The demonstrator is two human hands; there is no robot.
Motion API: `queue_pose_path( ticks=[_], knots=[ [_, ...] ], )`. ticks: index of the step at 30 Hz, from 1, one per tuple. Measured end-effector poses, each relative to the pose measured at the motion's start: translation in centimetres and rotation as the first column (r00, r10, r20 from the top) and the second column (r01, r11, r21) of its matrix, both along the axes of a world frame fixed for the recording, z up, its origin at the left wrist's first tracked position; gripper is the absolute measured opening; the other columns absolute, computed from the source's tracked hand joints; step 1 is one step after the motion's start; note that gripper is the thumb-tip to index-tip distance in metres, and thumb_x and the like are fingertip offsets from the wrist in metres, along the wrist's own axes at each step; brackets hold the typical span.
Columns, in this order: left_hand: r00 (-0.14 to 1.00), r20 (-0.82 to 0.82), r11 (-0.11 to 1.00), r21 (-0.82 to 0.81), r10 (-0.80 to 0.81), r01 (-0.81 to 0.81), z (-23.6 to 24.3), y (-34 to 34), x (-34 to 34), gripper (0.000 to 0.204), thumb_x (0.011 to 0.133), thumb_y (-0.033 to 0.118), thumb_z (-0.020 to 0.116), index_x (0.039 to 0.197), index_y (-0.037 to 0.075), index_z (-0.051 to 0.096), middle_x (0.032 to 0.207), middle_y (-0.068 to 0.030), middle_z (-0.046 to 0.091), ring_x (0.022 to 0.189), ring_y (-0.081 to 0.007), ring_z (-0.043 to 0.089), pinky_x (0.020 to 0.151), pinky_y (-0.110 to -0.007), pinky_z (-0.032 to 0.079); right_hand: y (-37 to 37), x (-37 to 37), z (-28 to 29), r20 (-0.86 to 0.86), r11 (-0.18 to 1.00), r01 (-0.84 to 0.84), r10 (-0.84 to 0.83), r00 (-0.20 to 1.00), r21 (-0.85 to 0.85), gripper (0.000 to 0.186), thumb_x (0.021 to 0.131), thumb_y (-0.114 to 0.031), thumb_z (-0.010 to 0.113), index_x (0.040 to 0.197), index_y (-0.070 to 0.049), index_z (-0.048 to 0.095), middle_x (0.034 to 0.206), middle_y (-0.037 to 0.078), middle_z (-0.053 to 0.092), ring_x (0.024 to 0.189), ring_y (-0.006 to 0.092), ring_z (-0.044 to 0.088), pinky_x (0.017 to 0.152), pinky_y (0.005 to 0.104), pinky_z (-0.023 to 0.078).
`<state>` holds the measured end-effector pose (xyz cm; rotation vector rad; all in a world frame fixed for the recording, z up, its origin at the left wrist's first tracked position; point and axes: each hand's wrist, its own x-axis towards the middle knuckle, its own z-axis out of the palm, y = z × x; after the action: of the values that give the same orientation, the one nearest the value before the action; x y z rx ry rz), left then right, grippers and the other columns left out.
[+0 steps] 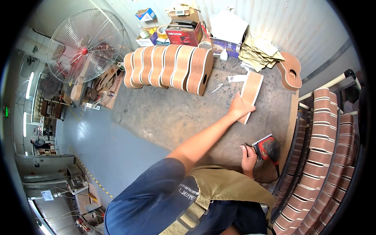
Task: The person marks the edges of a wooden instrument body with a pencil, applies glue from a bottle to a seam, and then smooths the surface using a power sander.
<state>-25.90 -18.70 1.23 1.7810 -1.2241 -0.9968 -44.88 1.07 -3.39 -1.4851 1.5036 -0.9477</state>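
A wooden ukulele body (252,88) with white edging stands on its side on the grey worktable (156,113), its side wall facing up. My left hand (239,107) is closed around its near part, arm stretched forward. Closer to me, my right hand (248,158) is closed, thumb and fingers drawn together at a small dark thing that I cannot make out. Just right of that hand lies a red and black power sander (269,149) with its flat pad turned toward the upper left. Whether the hand touches the sander is unclear.
A row of several ukulele bodies (168,68) stands at the back left. Sandpaper sheets (260,51) and another body (290,70) are at the back right. Racked bodies (323,149) line the right edge. A large fan (84,51) stands left; boxes (184,35) sit behind.
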Motion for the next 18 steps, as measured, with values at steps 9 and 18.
queue_pose_path(
  ticks=[9, 18],
  knots=[
    [1.0, -0.019, 0.996, -0.091, -0.006, 0.004, 6.8, 15.0, 10.8, 0.073, 0.069, 0.026, 0.09, 0.13, -0.005, 0.064, 0.116, -0.0199, 0.079, 0.108, -0.0261, 0.077, 0.097, -0.039, 0.059, 4.4, 2.3, 1.7, -0.076, 0.997, 0.053, -0.056, 0.995, -0.047, 0.018, 0.102, -0.016, 0.074, 0.106, 0.001, 0.078, 0.091, 0.016, 0.07, 0.082, 0.03, 0.067, 0.077, 0.0376, 0.052],
    [0.999, 0.007, 0.999, -0.006, 0.032, -0.032, 5.8, 36.2, 18.5, 0.078, 0.068, 0.019, 0.092, 0.137, -0.001, 0.062, 0.119, -0.023, 0.078, 0.113, -0.0375, 0.077, 0.098, -0.045, 0.059, 14.3, 8.3, 3.1, -0.311, 0.977, -0.007, -0.061, 0.948, -0.212, 0.063, 0.083, -0.015, 0.092, 0.138, -0.004, 0.063, 0.109, 0.014, 0.065, 0.102, 0.0304, 0.068, 0.081, 0.04, 0.056]
  ],
)
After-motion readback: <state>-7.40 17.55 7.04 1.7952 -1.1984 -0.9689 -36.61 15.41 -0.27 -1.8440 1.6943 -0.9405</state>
